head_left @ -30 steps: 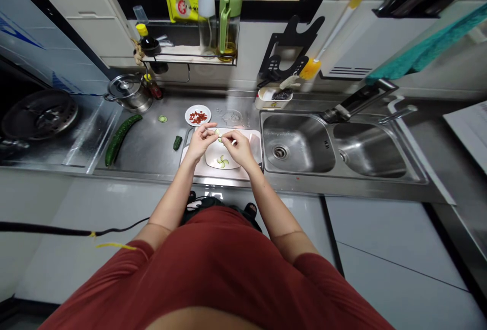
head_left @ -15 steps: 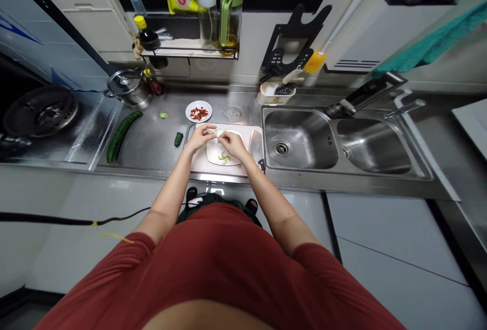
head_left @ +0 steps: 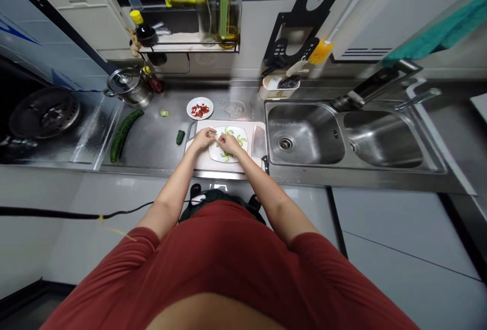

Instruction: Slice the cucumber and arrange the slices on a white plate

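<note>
My left hand (head_left: 203, 139) and my right hand (head_left: 229, 144) meet over the left half of a white plate (head_left: 213, 155). Their fingertips pinch together around a small pale-green cucumber slice (head_left: 216, 137), partly hidden by the fingers. Curved groups of cucumber slices (head_left: 225, 156) lie at the plate's near edge, with more at its far and right sides. Beneath the plate is a light cutting board (head_left: 201, 166). At the board's right side lies a knife (head_left: 259, 140) with a broad blade and a dark handle.
A small plate of chopped red pieces (head_left: 200, 108) sits behind the board. Left of it are a cucumber stub (head_left: 180, 137), a few round slices (head_left: 164, 113), a long cucumber (head_left: 124, 135) and a lidded pot (head_left: 128, 87). A double sink (head_left: 304, 137) is at right.
Both hands have come slightly lower over the plate, uncovering slices at its far and right sides. The whole view has shifted a little.
</note>
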A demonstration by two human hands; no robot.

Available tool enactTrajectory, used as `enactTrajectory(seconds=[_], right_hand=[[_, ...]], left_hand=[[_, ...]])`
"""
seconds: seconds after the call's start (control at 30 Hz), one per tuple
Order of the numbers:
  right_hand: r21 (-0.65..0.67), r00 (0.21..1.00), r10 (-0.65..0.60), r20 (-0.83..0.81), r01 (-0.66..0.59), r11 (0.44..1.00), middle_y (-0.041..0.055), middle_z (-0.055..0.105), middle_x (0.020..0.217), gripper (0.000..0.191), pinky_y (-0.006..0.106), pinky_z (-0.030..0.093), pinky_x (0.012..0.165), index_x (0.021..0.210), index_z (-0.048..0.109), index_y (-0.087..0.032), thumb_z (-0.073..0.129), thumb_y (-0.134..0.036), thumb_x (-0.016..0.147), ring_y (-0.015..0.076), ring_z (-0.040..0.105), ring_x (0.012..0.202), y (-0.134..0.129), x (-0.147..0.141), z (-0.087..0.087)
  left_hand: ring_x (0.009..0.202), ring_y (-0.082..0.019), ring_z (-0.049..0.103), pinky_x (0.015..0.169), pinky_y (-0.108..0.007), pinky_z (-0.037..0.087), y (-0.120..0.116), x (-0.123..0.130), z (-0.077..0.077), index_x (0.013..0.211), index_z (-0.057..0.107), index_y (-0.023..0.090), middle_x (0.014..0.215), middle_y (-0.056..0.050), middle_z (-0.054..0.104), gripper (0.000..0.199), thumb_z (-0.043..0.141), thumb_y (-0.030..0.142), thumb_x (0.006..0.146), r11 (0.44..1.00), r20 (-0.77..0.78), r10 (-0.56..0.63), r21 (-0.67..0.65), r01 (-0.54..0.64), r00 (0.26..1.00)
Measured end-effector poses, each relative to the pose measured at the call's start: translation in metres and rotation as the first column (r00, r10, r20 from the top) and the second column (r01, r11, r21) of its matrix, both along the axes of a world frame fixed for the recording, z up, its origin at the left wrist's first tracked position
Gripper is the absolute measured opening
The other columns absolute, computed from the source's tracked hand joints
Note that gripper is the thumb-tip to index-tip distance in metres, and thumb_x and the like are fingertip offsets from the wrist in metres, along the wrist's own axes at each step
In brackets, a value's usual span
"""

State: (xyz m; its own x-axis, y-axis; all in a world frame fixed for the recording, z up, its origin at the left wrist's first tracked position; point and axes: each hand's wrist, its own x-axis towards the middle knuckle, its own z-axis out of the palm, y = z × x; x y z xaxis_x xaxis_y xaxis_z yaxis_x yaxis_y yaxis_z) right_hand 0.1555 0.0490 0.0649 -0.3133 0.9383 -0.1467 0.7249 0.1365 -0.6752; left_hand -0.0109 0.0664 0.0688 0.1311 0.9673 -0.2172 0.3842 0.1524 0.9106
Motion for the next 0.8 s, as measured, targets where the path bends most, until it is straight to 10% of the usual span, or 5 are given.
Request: enactTrajectory(seconds=[0.8], right_hand=[[0.075, 0.944, -0.012, 0.328, -0.013, 0.997, 0.0077, 0.062, 0.107, 0.023, 0.028, 0.043, 0.076, 0.104, 0.062, -0.021, 0.042, -0.027, 0.094, 0.0206, 0.059, 0.096, -0.009, -0.013, -0.009]], left_hand=[[0.091, -0.021, 0.057, 0.083, -0.030, 0.043, -0.006, 0.009, 0.000, 0.104, 0.066, 0.021, 0.088, -0.006, 0.066, 0.031, 0.055, 0.016, 0.076, 0.956, -0.680, -0.082, 0.152, 0.250, 0.729]])
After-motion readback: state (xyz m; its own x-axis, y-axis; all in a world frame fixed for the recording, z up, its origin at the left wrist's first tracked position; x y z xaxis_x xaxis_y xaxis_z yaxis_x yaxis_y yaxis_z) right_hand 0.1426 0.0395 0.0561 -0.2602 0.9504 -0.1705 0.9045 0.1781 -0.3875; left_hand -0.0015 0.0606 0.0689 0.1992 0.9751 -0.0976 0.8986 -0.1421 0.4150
